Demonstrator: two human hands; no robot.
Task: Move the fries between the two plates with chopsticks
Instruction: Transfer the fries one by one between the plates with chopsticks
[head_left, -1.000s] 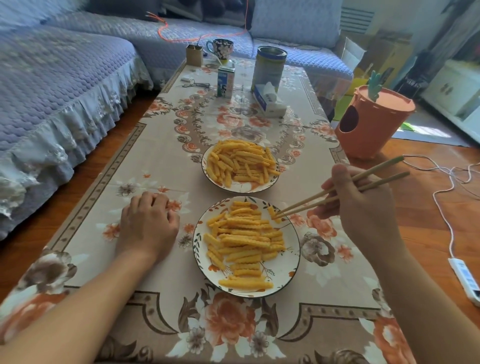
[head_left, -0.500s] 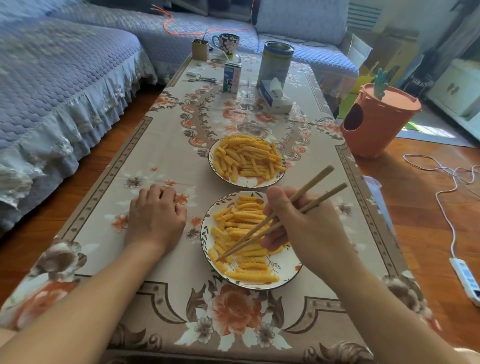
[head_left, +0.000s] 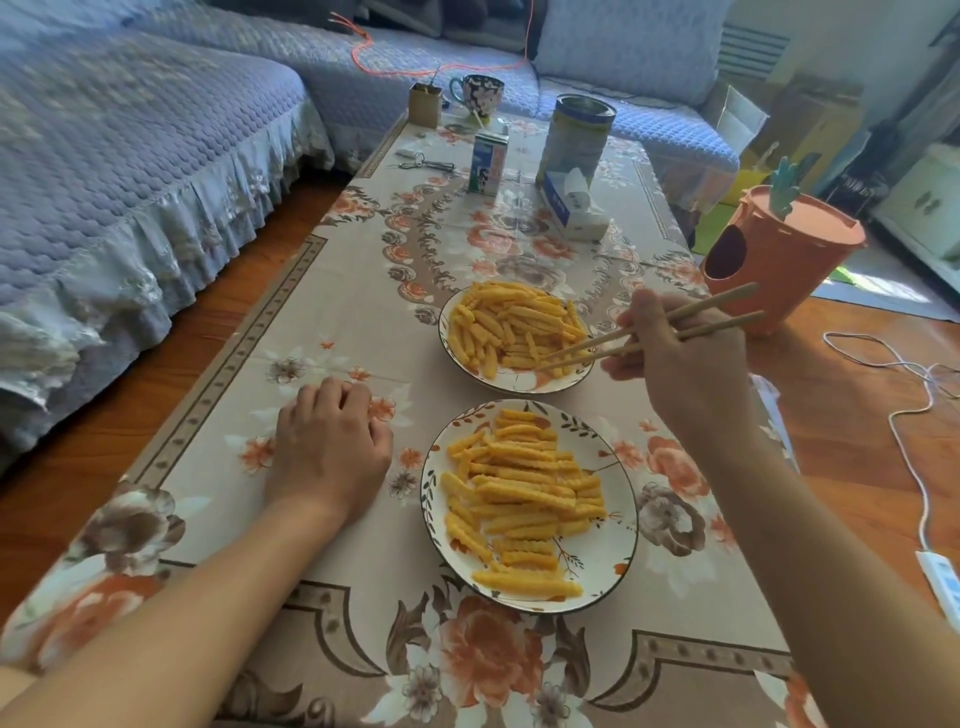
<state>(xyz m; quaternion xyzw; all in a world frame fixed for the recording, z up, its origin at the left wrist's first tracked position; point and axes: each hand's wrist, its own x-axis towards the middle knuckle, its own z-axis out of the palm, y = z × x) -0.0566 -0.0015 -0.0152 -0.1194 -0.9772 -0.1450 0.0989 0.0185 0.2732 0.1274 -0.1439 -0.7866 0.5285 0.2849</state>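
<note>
right hand (head_left: 680, 364) grips wooden chopsticks (head_left: 644, 332), tips on far white floral-rimmed plate (head_left: 524, 383) of crinkle fries (head_left: 511, 325); pinch one fry mid-length; left hand (head_left: 330, 447) loosely curled, holding nothing, beside near plate (head_left: 618, 561)

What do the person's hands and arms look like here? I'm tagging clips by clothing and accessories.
Both forearms are bare up to the frame's edge, with no sleeve showing. The left hand and right hand wear no gloves, and no watch, bracelet or ring shows on the sides facing the camera. No cables or markings are on them.
</note>
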